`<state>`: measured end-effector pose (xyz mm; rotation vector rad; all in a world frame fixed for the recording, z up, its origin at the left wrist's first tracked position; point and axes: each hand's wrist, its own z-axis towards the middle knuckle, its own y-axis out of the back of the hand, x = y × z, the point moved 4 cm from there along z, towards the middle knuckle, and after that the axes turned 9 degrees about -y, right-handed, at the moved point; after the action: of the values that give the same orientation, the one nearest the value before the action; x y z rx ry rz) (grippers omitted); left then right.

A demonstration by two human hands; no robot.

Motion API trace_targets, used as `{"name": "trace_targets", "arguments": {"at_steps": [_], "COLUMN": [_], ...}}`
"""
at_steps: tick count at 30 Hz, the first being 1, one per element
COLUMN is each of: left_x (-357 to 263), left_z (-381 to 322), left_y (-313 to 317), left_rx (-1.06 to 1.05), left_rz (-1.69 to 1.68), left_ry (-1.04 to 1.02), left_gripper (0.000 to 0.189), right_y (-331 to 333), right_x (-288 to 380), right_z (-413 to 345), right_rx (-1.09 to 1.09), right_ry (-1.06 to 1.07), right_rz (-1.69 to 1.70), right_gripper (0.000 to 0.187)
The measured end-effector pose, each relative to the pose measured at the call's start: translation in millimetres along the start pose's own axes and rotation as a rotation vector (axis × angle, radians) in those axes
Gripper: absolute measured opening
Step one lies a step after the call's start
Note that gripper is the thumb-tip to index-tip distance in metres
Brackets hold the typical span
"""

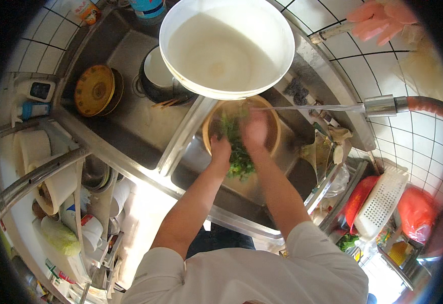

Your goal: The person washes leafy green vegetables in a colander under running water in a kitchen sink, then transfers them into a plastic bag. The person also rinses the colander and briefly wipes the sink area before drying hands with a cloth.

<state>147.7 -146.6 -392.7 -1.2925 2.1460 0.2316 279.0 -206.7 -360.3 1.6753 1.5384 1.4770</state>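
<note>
Both hands are over a brown-rimmed basin (274, 146) in the right sink bowl. My left hand (220, 148) grips leafy greens (240, 161), whose leaves hang over the basin's near edge. My right hand (254, 127), blurred by motion, is against the right side of the bunch; its fingers are too blurred to read. Water streams from the metal nozzle (380, 105) of a hose on the right, to the top of my right hand. A large white bucket (227, 53) of cloudy liquid stands just beyond and partly covers the basin's far side.
The left sink bowl holds yellow patterned plates (94, 90) and a dark pot (149, 85) with chopsticks by it. A metal divider (183, 135) separates the bowls. Crowded shelves flank the sink; a white perforated basket (381, 203) is at right. Pink gloves (381, 17) hang at upper right.
</note>
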Motion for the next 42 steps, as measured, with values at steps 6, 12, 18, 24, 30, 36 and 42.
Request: {"name": "trace_targets", "arguments": {"at_steps": [6, 12, 18, 24, 30, 36, 42], "left_x": [16.1, 13.0, -5.8, 2.4, 15.6, 22.9, -23.1], "left_z": [28.2, 44.8, 63.6, 73.5, 63.1, 51.2, -4.3], "left_y": [4.2, -2.0, -21.5, -25.2, -18.9, -16.1, -29.6], "left_rx": [0.12, 0.081, 0.027, 0.133, 0.021, -0.014, 0.291], "left_rz": [0.101, 0.272, 0.525, 0.498, 0.377, 0.064, -0.181], "left_ry": [-0.215, -0.273, -0.028, -0.267, -0.181, 0.173, 0.144], "left_gripper": [0.063, 0.065, 0.082, 0.079, 0.085, 0.093, 0.09], "right_y": [-44.3, -31.5, -5.0, -67.7, -52.4, -33.5, 63.4], "right_x": [-1.0, -1.6, -50.4, -37.9, -52.0, -54.8, -53.9], "right_z": [-14.5, -31.7, 7.5, 40.1, 36.9, 14.8, -42.0], "right_rx": [0.193, 0.21, -0.047, 0.398, 0.139, 0.411, 0.253], "right_ry": [0.414, 0.428, -0.021, 0.162, -0.272, -0.335, -0.581], "right_rz": [-0.305, -0.316, 0.056, -0.738, -0.15, 0.233, 0.89], "right_gripper": [0.047, 0.051, 0.039, 0.036, 0.042, 0.078, 0.076]}}
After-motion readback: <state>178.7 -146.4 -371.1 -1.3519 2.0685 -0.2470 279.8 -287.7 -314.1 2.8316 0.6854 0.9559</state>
